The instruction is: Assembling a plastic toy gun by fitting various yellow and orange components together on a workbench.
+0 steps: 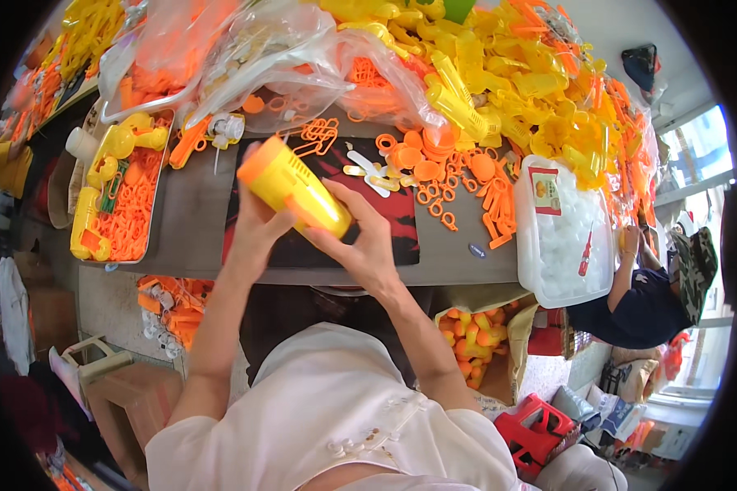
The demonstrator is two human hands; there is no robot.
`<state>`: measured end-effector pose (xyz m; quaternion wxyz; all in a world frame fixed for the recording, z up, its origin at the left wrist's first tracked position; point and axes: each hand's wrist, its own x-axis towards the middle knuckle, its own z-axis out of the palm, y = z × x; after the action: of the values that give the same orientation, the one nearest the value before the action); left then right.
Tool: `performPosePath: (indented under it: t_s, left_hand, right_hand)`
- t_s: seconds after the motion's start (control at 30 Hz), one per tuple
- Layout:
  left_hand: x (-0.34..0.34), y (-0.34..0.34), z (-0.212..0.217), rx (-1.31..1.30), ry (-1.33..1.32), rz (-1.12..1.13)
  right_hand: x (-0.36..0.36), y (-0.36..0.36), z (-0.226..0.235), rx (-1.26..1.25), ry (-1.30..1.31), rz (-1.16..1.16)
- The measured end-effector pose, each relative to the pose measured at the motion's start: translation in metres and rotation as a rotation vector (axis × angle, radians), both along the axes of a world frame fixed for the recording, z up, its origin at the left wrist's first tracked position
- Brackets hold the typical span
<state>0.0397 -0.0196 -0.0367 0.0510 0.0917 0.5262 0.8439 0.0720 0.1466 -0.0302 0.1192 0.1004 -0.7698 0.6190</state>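
Far left on the dark matte counter [196, 237]: tray [155, 211] w/ pale rim, glossy yellow molded pcs [106, 172] along its left side & a tangle of small orange plastic links [127, 225] filling the rest. Next, clear crinkly plastic bags [262, 49], thin & shiny, slumped along the back w/ orange pcs showing thru. Mid: left hand [258, 229] grasping the lower side of a yellow cylinder [307, 192] nr its orange cap [259, 161]; smooth hard plastic, row of small dark slot-like marks down the side, can't tell if any is lettering. It's held tilted above the black mat [381, 245] w/ jagged red pattern, cap end up-left. Right hand [364, 233] grips the other end, thumb underneath, fingers over the top. Just beyond: flat white sticks [370, 173] w/ rounded ends, then loose orange discs & rings [430, 168], slim orange strips [495, 204], & nr the front edge a small bluish oval pc [477, 251] w/ a pale mark, too small to read. Behind, big heap of translucent yellow shells [508, 82]. Right: whitish plastic bin [549, 292] of cloudy clear pcs, w/ red-bordered label [546, 192] (pic + tiny print) & red screwdriver [585, 255] on top. Far right, co-worker's arm [626, 274], dark sleeve.
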Motion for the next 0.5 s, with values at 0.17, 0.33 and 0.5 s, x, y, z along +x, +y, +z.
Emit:
performPosePath:
  t_s: [0.17, 0.33, 0.5]
  left_hand:
    - [0.009, -0.004, 0.009, -1.470, 1.054, 0.490]
    - [-0.002, -0.007, -0.003, -0.783, 0.581, 0.059]
    - [-0.004, -0.004, -0.009, -0.752, 0.504, -0.017]
  right_hand:
    - [0.001, 0.017, 0.014, 0.278, -0.101, 0.014]
    - [-0.022, 0.075, -0.004, 0.079, -0.070, -0.240]
    - [-0.061, 0.225, -0.050, 1.029, 0.219, -0.764]
